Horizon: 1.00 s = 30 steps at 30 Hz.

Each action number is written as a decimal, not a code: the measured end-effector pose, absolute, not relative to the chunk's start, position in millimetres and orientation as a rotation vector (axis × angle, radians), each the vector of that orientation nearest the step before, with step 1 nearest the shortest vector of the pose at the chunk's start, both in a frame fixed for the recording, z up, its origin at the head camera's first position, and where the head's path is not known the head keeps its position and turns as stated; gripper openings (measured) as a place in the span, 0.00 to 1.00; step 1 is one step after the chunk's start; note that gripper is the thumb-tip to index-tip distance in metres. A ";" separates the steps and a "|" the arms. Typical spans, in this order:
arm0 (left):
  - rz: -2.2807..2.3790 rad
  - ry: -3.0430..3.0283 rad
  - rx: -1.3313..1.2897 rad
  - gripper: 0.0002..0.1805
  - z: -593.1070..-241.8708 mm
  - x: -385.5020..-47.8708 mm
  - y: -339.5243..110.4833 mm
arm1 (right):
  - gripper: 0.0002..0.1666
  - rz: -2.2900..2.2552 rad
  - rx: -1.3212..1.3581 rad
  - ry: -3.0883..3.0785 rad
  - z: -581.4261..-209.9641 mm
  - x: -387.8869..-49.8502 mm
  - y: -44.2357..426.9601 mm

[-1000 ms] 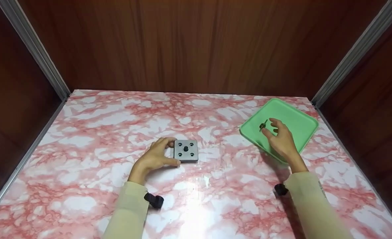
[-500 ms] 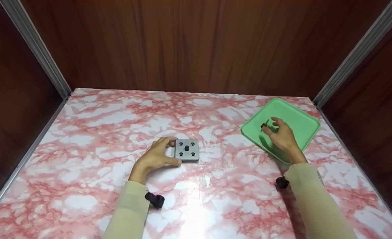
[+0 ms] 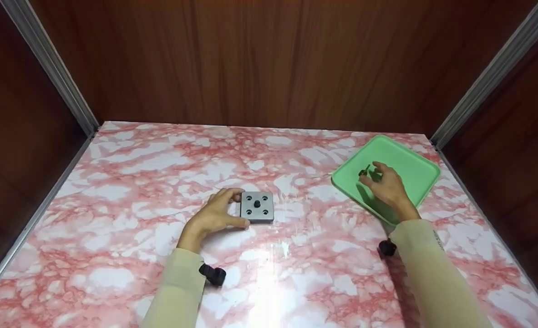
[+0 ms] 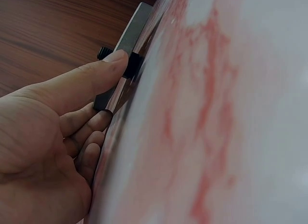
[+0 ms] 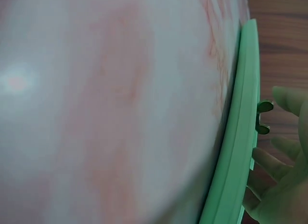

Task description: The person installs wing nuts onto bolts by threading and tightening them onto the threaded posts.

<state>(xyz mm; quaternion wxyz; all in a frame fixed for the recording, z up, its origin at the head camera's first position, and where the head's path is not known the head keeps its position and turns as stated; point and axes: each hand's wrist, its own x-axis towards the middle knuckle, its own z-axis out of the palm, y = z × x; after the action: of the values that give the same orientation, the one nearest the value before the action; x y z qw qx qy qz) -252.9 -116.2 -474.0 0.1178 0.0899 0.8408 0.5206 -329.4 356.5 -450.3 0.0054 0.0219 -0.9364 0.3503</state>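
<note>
In the head view, a square grey metal block [image 3: 257, 212] with several holes and a black knob at its centre lies on the table. My left hand [image 3: 212, 218] grips its left side, thumb on the near edge and fingers at the far edge. The left wrist view shows the thumb across the edge of the block [image 4: 129, 38]. At right, a small dark wing screw [image 3: 364, 172] with a thin shank lies in a green tray [image 3: 410, 173]. Over the tray my right hand [image 3: 387, 189] spreads thumb and fingers beside it. In the right wrist view, the screw's wings [image 5: 264, 107] show apart from the fingers.
The table [image 3: 159, 159] has a red and white marbled top. Brown wood-grain panels [image 3: 273, 64] rise behind it and at both sides, with metal rails in the corners. A small black camera [image 3: 213, 274] sits at the left wrist, another [image 3: 387, 248] at the right.
My right wrist has shifted slightly forward while the fingers stay near the wing screw. The left hand and block keep their place; the head view has shifted a little.
</note>
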 end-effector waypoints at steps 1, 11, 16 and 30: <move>1.522 2.460 0.262 0.48 -473.9 -252.8 -116.2 | 0.49 1.097 0.071 -2.936 -450.1 -330.2 356.7; 1.529 2.458 0.258 0.49 -474.0 -251.9 -115.8 | 0.49 0.999 0.061 -2.982 -451.3 -336.2 358.0; 1.539 2.454 0.262 0.49 -474.4 -252.1 -116.2 | 0.47 0.983 0.078 -2.971 -453.7 -338.7 357.9; 1.499 2.482 0.290 0.49 -473.6 -251.8 -115.9 | 0.45 0.954 0.078 -2.923 -457.4 -337.2 356.7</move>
<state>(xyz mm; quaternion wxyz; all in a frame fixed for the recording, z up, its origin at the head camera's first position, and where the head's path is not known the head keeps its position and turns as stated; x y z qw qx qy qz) -251.8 -115.9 -473.6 0.1133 0.0987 0.8463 0.5111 -337.2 356.7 -457.4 0.0328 0.0254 -0.9498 0.3100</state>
